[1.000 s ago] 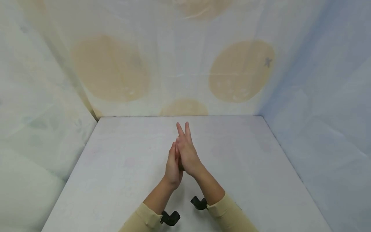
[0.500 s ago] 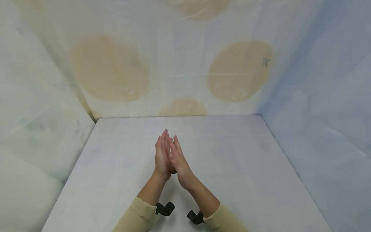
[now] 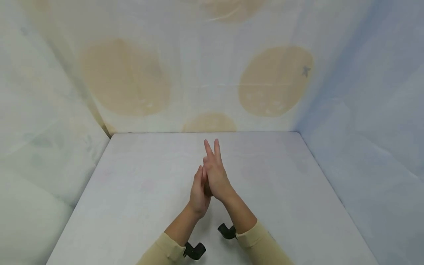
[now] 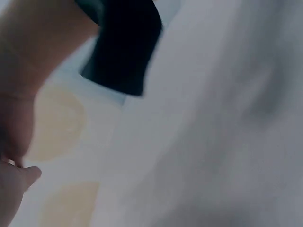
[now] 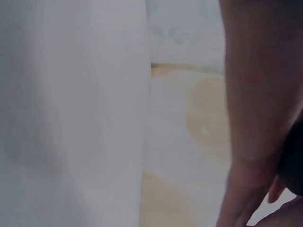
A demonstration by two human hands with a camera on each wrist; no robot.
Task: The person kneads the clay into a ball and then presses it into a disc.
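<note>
Palms together over the middle of the bench, that is what we see from the head view. Our left hand stands on edge with its fingers straight and close, pressed flat against our right hand, which sits a little farther forward and higher. Our right hand's fingers are straight too, and two fingertips fan apart in a narrow V above the left hand's tips. Neither hand holds anything; each simply touches the other, palm to palm. Both forearms rise from the near edge in tan sleeves, and we spot a black camera mount under the left wrist and another black mount under the right.

From the left wrist view we get a blur: the left hand at the picture's left edge, a thin ring on one finger, pale cloth beyond. From the right wrist view we see the right hand close up, fingers extended downward.

Around the bench hangs a pale cloth backdrop printed with large tan circles.
</note>
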